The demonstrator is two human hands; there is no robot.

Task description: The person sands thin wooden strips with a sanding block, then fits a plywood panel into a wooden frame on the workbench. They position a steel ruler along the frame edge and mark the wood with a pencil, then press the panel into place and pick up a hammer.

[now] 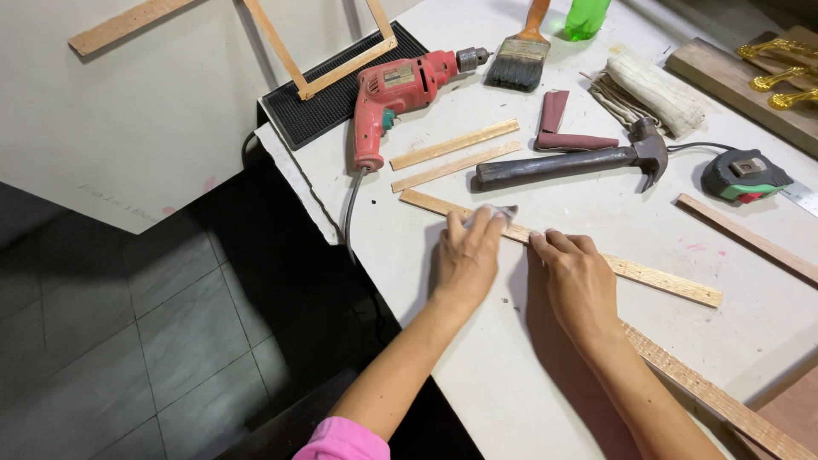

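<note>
white worktable (511,375), left hand (464,260) pinching half-hidden sandpaper (498,211) on wood strip (656,277), right hand (579,281) flat, grip spread

two hands (464,264) (581,285), one red drill (396,89), one hammer (567,162), one paintbrush (520,55), one tape measure (745,176), one green bottle (586,17), three short wood strips (454,144) (456,167) (656,277) mid-frame

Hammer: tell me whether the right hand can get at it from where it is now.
Probably yes. The right hand presses on the long wooden strip, and the hammer lies just beyond it on the white table. Only bare tabletop shows between them, and the handle lies uncovered.
</note>
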